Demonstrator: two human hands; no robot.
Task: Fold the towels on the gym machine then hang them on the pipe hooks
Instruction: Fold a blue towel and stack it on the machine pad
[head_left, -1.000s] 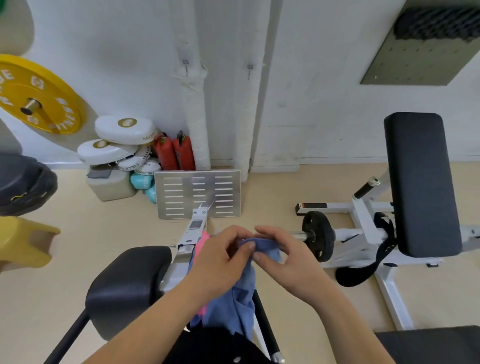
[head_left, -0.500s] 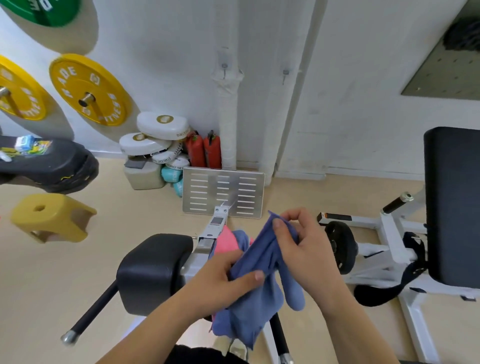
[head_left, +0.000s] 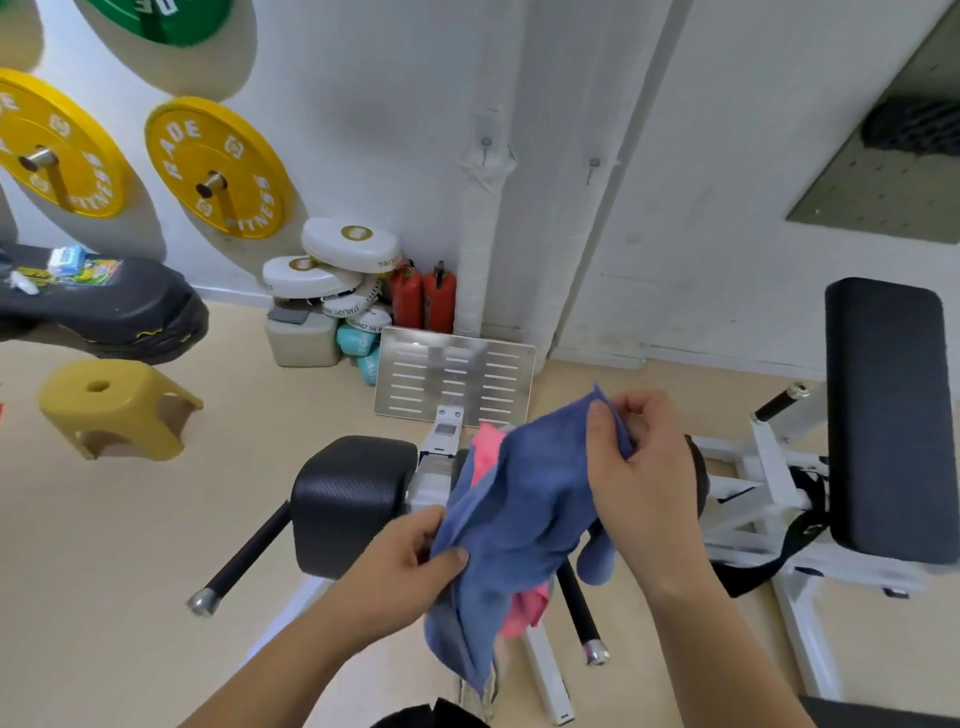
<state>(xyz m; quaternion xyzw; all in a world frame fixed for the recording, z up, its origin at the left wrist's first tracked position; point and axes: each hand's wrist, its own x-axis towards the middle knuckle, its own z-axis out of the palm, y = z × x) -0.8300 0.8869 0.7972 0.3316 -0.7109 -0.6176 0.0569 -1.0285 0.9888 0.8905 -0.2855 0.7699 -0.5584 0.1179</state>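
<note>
A blue towel (head_left: 519, 499) is stretched between my two hands above the gym machine (head_left: 353, 499). My right hand (head_left: 644, 478) pinches its upper corner; my left hand (head_left: 410, 566) grips its lower left edge. The cloth hangs loose and crumpled below them. A pink towel (head_left: 485, 449) lies on the machine behind the blue one and shows again under its lower edge. Two white wall pipes stand ahead, each with a small hook: one hook (head_left: 485, 145) on the left pipe, one hook (head_left: 592, 166) on the right pipe. Both hooks are bare.
A metal footplate (head_left: 454, 376) leans at the machine's far end. Fire extinguishers (head_left: 423, 296) and white pads (head_left: 332, 265) sit at the wall foot. A yellow stool (head_left: 117, 408) stands left. A black padded bench (head_left: 883, 410) stands right. Yellow weight plates (head_left: 215, 166) hang on the wall.
My hands have drawn apart and spread the blue towel: right hand up and right, left hand down and left. My view has tilted up and turned left.
</note>
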